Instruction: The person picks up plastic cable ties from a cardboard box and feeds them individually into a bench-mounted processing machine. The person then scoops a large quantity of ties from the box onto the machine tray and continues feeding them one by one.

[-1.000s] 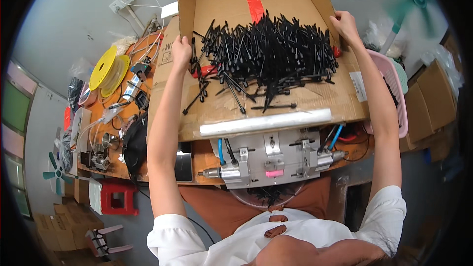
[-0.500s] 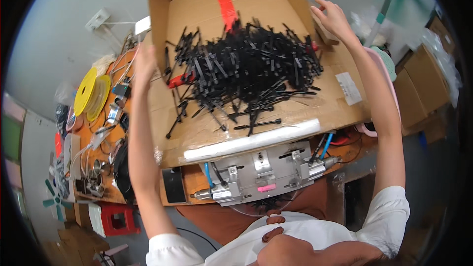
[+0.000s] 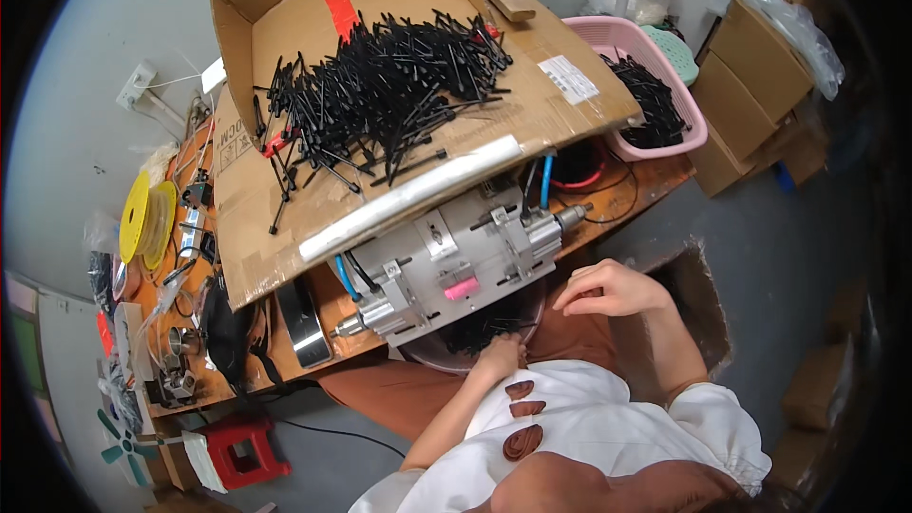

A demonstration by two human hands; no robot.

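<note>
My left hand (image 3: pixel 502 356) is low over my lap, at the near side of a clear bowl (image 3: pixel 432 356). Its fingers are curled, and whatever they hold is hidden. Black slender pieces (image 3: pixel 480 331) lie in the bowl, partly beneath a metal fixture (image 3: pixel 418 299) with clamps, blue tubes and a pink block. To the right of the bowl, my right hand (image 3: pixel 608 287) hovers with loosely bent fingers and nothing visible in it. A cut-open cardboard box (image 3: pixel 275 256) above the fixture bears a big heap of black, pin-like pieces (image 3: pixel 399 85).
A pink basket (image 3: pixel 698 123) of black pieces stands at the right. Cardboard boxes (image 3: pixel 760 66) are stacked beyond it. On the left of the orange bench lie a phone (image 3: pixel 302 323), a yellow spool (image 3: pixel 135 218) and cables. A red stool (image 3: pixel 242 451) stands below.
Both hands have left the sides of the cardboard box and come down toward my lap, the left to the bowl. The view has shifted, bringing the pink basket's contents into sight.
</note>
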